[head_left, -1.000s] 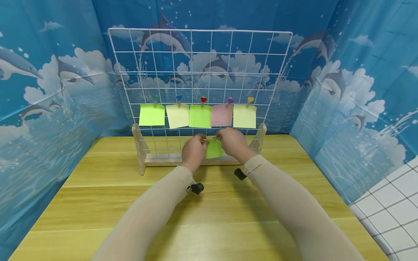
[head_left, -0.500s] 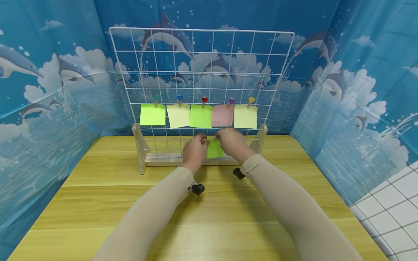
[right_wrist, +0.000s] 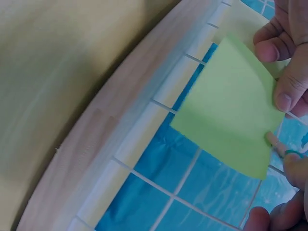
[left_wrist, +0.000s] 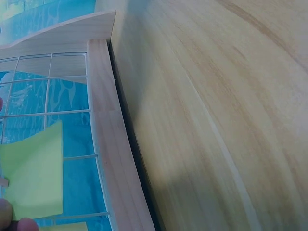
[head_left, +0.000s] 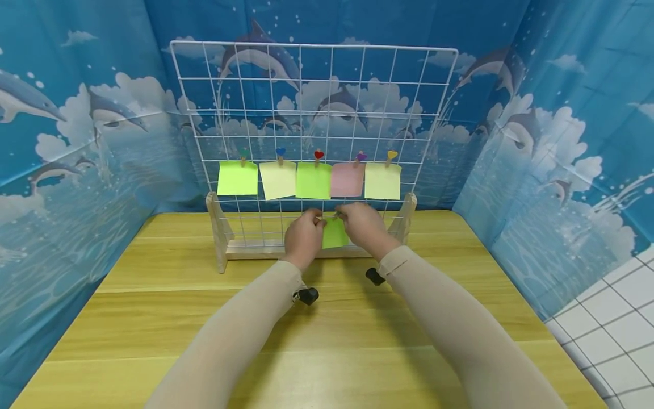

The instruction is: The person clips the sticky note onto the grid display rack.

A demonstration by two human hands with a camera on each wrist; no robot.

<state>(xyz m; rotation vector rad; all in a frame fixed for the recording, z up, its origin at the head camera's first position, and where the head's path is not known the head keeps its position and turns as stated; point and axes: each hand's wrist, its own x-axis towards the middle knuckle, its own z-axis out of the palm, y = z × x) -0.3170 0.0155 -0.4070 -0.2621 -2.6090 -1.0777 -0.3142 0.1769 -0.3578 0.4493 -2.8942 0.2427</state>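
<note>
A green sticky note [head_left: 334, 234] is held upright against the lower part of the white wire grid [head_left: 331, 82]. My left hand [head_left: 304, 238] pinches its upper left corner; in the right wrist view that thumb [right_wrist: 290, 91] lies over the note's edge. My right hand [head_left: 364, 224] pinches a small wooden clothespin [right_wrist: 275, 143] with a teal top, and the clip's end sits on the note's top edge. Whether it also grips the wire, I cannot tell. A pale yellow note [right_wrist: 243, 24] is partly hidden behind the left hand.
Above the hands, a row of notes hangs by heart-topped clothespins, including a pink note [head_left: 348, 180] and a pale yellow note [head_left: 382, 183]. Wooden feet [head_left: 218, 233] and a wooden base bar [head_left: 255, 250] support the grid on the wooden table [head_left: 327, 352]. A dolphin-print curtain [head_left: 122, 142] stands behind.
My right fingers and the clothespin have shifted very slightly left along the note's top edge. The left hand and the note stay nearly still.
</note>
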